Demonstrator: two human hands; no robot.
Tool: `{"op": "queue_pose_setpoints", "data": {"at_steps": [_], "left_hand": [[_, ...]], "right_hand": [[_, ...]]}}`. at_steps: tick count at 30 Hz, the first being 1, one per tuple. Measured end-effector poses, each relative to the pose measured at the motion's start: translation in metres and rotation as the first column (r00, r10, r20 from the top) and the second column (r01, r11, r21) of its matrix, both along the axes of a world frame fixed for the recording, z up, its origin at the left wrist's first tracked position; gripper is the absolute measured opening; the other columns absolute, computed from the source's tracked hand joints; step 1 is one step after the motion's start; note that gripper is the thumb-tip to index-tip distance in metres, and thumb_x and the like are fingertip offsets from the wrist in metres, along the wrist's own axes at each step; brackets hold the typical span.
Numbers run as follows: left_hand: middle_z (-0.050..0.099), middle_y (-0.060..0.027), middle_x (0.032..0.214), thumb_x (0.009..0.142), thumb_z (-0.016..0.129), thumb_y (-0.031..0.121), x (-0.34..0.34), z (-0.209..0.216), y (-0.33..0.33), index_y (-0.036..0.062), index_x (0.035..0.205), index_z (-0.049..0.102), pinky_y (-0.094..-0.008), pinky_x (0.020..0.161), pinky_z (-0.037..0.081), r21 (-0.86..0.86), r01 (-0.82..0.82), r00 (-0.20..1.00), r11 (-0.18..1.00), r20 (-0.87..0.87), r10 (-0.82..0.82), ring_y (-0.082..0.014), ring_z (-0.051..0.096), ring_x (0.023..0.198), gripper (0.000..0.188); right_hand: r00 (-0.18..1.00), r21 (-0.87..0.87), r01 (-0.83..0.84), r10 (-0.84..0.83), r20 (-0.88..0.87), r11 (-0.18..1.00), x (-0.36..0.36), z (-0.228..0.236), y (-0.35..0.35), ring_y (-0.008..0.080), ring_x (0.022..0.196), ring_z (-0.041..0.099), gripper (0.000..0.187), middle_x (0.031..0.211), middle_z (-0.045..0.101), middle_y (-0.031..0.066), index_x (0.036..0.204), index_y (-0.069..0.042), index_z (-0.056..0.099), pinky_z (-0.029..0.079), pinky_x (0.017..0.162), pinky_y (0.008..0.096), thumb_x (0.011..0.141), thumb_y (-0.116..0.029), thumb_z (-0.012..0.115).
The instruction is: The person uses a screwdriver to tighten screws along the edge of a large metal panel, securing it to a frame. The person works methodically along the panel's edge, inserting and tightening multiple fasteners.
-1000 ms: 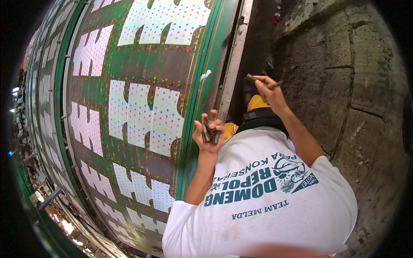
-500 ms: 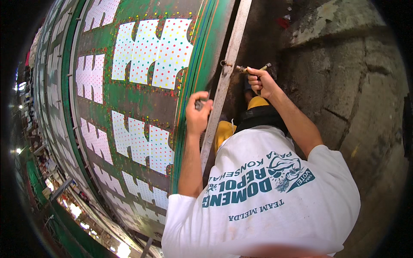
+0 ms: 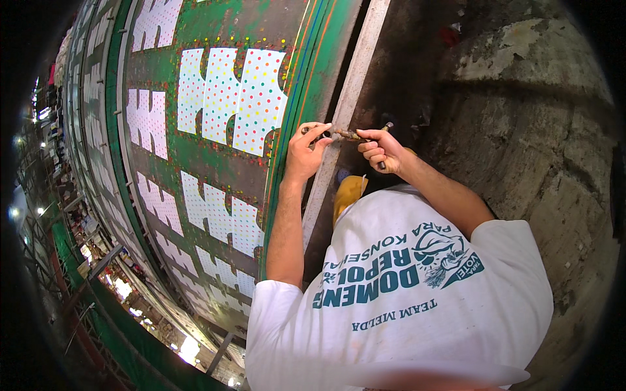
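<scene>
My left hand (image 3: 308,151) is closed at the inner edge of a pale rail (image 3: 367,49), with a small dark metal piece (image 3: 305,130) partly showing between its fingers. The piece's exact kind is hidden by the fingers. In my right hand (image 3: 385,152) is a brass-coloured T-shaped metal tool (image 3: 349,135), its crossbar sticking out above and below the fist. The tool's narrow end points left over the rail, close to my left fingertips. Whether the tool touches the metal piece I cannot tell.
Left of the rail stretches a long green and dark printing table (image 3: 251,179). White cut fabric panels (image 3: 261,98) with coloured dots lie on it in rows. A worn concrete floor (image 3: 521,163) spreads to the right. One yellow-clad leg (image 3: 349,195) shows below my arms.
My left hand has moved up and right to the rail. My right hand has come down and left with the tool, so the two hands are now close together.
</scene>
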State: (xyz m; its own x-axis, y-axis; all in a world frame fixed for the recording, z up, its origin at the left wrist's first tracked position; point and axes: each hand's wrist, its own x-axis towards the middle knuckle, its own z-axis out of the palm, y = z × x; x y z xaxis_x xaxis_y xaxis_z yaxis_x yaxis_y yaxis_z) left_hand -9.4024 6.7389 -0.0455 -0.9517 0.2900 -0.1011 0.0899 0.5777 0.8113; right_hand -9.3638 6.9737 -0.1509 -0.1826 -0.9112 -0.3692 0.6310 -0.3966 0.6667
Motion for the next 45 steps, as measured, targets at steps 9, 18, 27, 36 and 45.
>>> {"op": "queue_pose_setpoints", "data": {"at_steps": [9, 18, 27, 36, 45], "left_hand": [[0.07, -0.0111, 0.12, 0.092, 0.079, 0.006, 0.008, -0.027, -0.018, 0.0056, 0.122, 0.074, -0.0317, 0.083, 0.058, 0.081, 0.035, 0.999, 0.996, 0.017, -0.036, -0.0193, 0.069, 0.097, 0.031], [0.066, -0.013, 0.118, 0.088, 0.076, -0.006, -0.004, -0.022, -0.006, 0.0076, 0.12, 0.074, -0.0313, 0.08, 0.058, 0.191, 0.077, 0.996, 0.979, 0.033, -0.085, -0.0213, 0.067, 0.097, 0.035], [0.057, -0.0101, 0.118, 0.101, 0.073, 0.037, -0.005, 0.017, -0.026, 0.0086, 0.113, 0.062, -0.0386, 0.081, 0.053, 0.795, -0.226, 0.972, 0.563, 0.144, 0.187, -0.0217, 0.062, 0.095, 0.033], [0.055, -0.0047, 0.103, 0.104, 0.067, 0.024, 0.0, -0.012, -0.045, 0.0239, 0.163, 0.034, -0.0339, 0.073, 0.05, 0.742, -0.637, 0.769, -0.211, 0.632, -0.098, -0.0162, 0.054, 0.081, 0.068], [0.062, -0.0031, 0.1, 0.101, 0.072, 0.021, -0.032, -0.029, 0.007, 0.016, 0.134, 0.063, -0.0463, 0.098, 0.056, 0.605, -0.697, 0.715, -0.385, 0.626, -0.312, -0.0199, 0.063, 0.102, 0.034]], "right_hand": [[0.067, 0.444, 0.782, 0.649, -0.758, 0.438, -0.002, 0.004, -0.009, 0.0191, 0.044, 0.05, 0.013, 0.058, 0.049, 0.0011, 0.109, -0.017, 0.068, 0.036, 0.041, 0.0339, 0.101, -0.027, 0.072], [-0.649, -0.121, 0.703, 0.702, 0.293, 0.701, -0.052, -0.02, 0.036, 0.0219, 0.061, 0.066, 0.053, 0.075, 0.059, 0.0014, 0.148, -0.013, 0.051, 0.051, 0.048, 0.0371, 0.098, -0.022, 0.062], [-0.138, 0.266, 0.951, 0.987, -0.083, 0.155, -0.02, -0.008, 0.064, 0.0271, 0.09, 0.078, 0.038, 0.109, 0.079, 0.01, 0.135, -0.011, 0.062, 0.062, 0.074, 0.0365, 0.1, -0.024, 0.073], [0.778, 0.745, 0.547, 0.098, -0.621, 0.381, -0.089, 0.023, 0.097, 0.0025, 0.05, 0.033, 0.016, 0.063, 0.038, -0.0088, 0.109, -0.019, 0.062, 0.025, 0.045, 0.0211, 0.106, -0.034, 0.066], [0.724, 0.682, 0.629, 0.036, -0.688, 0.373, -0.187, 0.059, 0.137, 0.0097, 0.062, 0.051, 0.016, 0.069, 0.06, -0.0014, 0.103, -0.01, 0.064, 0.04, 0.057, 0.0266, 0.105, -0.025, 0.062]]}}
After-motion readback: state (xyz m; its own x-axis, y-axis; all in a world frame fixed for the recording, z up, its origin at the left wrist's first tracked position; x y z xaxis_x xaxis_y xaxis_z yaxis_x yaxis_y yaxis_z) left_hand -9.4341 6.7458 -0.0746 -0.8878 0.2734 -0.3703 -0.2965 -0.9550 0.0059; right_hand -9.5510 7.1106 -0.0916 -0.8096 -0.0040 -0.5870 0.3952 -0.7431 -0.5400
